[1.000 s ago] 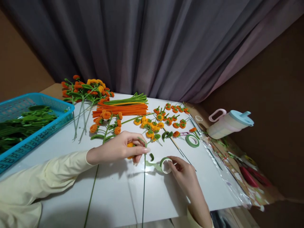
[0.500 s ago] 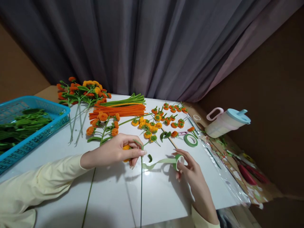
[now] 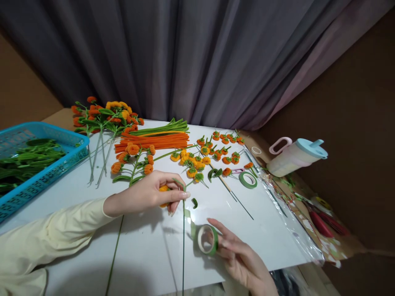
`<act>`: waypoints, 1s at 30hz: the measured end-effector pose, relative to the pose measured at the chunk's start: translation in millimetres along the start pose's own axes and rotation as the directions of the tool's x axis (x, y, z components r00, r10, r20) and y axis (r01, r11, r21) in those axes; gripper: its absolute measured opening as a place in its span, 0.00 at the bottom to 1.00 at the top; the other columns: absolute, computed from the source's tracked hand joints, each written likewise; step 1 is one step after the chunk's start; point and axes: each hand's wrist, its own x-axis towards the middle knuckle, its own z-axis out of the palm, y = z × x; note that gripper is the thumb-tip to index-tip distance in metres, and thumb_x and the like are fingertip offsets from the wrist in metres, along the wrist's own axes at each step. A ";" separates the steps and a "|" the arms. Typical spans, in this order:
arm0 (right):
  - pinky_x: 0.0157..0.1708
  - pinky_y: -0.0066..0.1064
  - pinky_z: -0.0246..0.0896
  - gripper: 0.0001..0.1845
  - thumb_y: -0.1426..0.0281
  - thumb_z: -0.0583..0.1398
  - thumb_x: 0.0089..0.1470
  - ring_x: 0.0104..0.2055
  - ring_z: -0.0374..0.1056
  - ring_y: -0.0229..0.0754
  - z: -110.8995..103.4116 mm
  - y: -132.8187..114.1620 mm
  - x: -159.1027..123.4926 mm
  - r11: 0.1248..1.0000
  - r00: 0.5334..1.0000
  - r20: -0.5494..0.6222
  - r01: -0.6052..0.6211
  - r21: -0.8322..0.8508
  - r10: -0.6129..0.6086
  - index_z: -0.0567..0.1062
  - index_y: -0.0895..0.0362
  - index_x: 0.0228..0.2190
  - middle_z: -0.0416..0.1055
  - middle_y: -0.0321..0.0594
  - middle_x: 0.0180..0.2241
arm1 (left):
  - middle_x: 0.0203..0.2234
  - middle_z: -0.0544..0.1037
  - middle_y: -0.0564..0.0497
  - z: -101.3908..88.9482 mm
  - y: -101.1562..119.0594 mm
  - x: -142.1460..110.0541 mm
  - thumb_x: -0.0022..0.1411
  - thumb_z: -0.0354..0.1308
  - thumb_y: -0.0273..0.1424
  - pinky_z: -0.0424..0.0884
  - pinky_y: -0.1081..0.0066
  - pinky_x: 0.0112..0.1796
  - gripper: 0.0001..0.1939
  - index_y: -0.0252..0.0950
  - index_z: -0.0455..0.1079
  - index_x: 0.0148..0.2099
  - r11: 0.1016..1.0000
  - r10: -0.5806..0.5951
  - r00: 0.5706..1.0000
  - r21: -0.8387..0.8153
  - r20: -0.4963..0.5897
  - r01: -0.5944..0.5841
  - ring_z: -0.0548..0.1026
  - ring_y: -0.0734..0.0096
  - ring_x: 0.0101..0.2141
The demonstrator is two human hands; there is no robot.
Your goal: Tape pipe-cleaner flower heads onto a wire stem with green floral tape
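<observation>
My left hand (image 3: pixel 154 193) pinches a thin green stem wire (image 3: pixel 183 246) between thumb and fingers. The wire hangs straight down over the white tabletop. Partly hidden behind those fingers is a yellow-orange fuzzy flower (image 3: pixel 164 190). A roll of green floral tape (image 3: pixel 214 246) is held at its right side by the fingertips of my right hand (image 3: pixel 243 257). From the roll a short pale green strip (image 3: pixel 192 228) runs up to the stem just below my left thumb. A small curled dark green leaf (image 3: pixel 194 203) lies right of that thumb.
Fuzzy orange and yellow flower heads (image 3: pixel 197 162) lie mid-table, near orange pipe cleaners (image 3: pixel 154 142). A blue basket (image 3: pixel 74 152) of green leaves stands left. Another tape roll (image 3: pixel 248 180), a lidded cup (image 3: pixel 294 158) and red-handled pliers (image 3: pixel 321 224) are on the right.
My right hand has brought the tape roll left and down, nearer the stem. The stretch of tape between them is shorter. My left hand keeps its hold, nearly in place.
</observation>
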 end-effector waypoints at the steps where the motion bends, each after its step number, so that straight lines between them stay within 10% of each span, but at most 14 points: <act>1: 0.21 0.23 0.64 0.20 0.63 0.68 0.40 0.20 0.63 0.30 1.0 3.6 -0.6 0.999 0.999 -0.027 0.045 -0.012 -0.045 0.78 0.53 0.40 0.74 0.42 0.35 | 0.16 0.72 0.56 0.0 0.3 0.1 0.59 0.58 0.38 0.60 0.77 0.24 0.12 0.34 0.66 0.30 1.000 0.000 1.000 0.000 -0.001 0.000 0.65 0.78 0.20; 4: 0.41 0.35 0.68 0.21 0.63 0.65 0.48 0.35 0.72 0.41 0.4 13.7 0.8 0.971 0.974 -0.111 0.180 -0.155 -0.198 0.74 0.53 0.45 0.74 0.45 0.41 | 0.16 0.72 0.56 0.0 1.1 0.4 0.58 0.58 0.38 0.60 0.77 0.23 0.12 0.34 0.66 0.30 1.000 -0.009 1.000 0.008 -0.006 0.009 0.65 0.78 0.20; 8: 0.36 0.36 0.68 0.24 0.63 0.58 0.57 0.33 0.71 0.44 -7.0 26.9 6.6 0.814 0.921 -0.084 0.291 -0.503 -0.381 0.65 0.56 0.54 0.73 0.43 0.30 | 0.16 0.72 0.56 -0.2 0.9 0.3 0.59 0.57 0.38 0.60 0.77 0.24 0.12 0.34 0.65 0.30 1.000 -0.013 1.000 0.005 -0.008 0.013 0.64 0.78 0.20; 13: 0.34 0.36 0.68 0.16 0.68 0.57 0.57 0.35 0.69 0.44 -9.6 32.7 18.5 0.211 0.647 0.056 0.327 -0.921 -0.761 0.71 0.55 0.47 0.66 0.50 0.45 | 0.15 0.71 0.57 0.3 0.9 0.4 0.59 0.58 0.38 0.60 0.77 0.23 0.13 0.34 0.65 0.30 1.000 -0.006 1.000 -0.010 -0.011 0.006 0.63 0.79 0.19; 17: 0.50 0.46 0.60 0.10 0.73 0.55 0.58 0.56 0.59 0.53 -5.9 28.0 31.0 -0.075 0.587 0.303 0.380 -0.922 -0.751 0.72 0.54 0.42 0.68 0.48 0.49 | 0.15 0.71 0.57 0.6 2.8 0.5 0.59 0.58 0.38 0.60 0.78 0.24 0.12 0.33 0.65 0.30 1.000 -0.011 1.000 -0.002 -0.013 0.011 0.63 0.79 0.19; 20: 0.51 0.43 0.59 0.08 0.74 0.52 0.60 0.55 0.60 0.50 -3.9 20.3 30.0 0.047 0.633 0.258 0.422 -0.905 -0.730 0.70 0.55 0.35 0.71 0.46 0.45 | 0.16 0.72 0.57 0.3 2.7 0.5 0.59 0.57 0.38 0.60 0.77 0.23 0.13 0.33 0.65 0.30 1.000 -0.009 1.000 -0.001 -0.011 0.009 0.63 0.79 0.20; 26: 0.30 0.28 0.61 0.16 0.61 0.50 0.62 0.29 0.65 0.39 -1.6 3.2 11.5 0.659 0.890 -0.064 0.285 -0.697 -0.452 0.66 0.56 0.27 0.67 0.36 0.25 | 0.16 0.72 0.57 0.2 -0.2 -0.5 0.59 0.58 0.38 0.60 0.77 0.23 0.12 0.33 0.66 0.30 1.000 0.002 1.000 -0.004 -0.014 -0.002 0.63 0.79 0.19; 30: 0.25 0.27 0.56 0.19 0.57 0.51 0.60 0.23 0.59 0.37 -2.1 6.9 19.6 0.685 0.883 -0.173 0.201 -0.701 -0.437 0.64 0.56 0.24 0.60 0.32 0.19 | 0.15 0.71 0.57 0.5 0.0 0.3 0.59 0.58 0.38 0.59 0.78 0.23 0.12 0.33 0.66 0.30 1.000 -0.009 1.000 -0.004 -0.003 0.009 0.63 0.79 0.19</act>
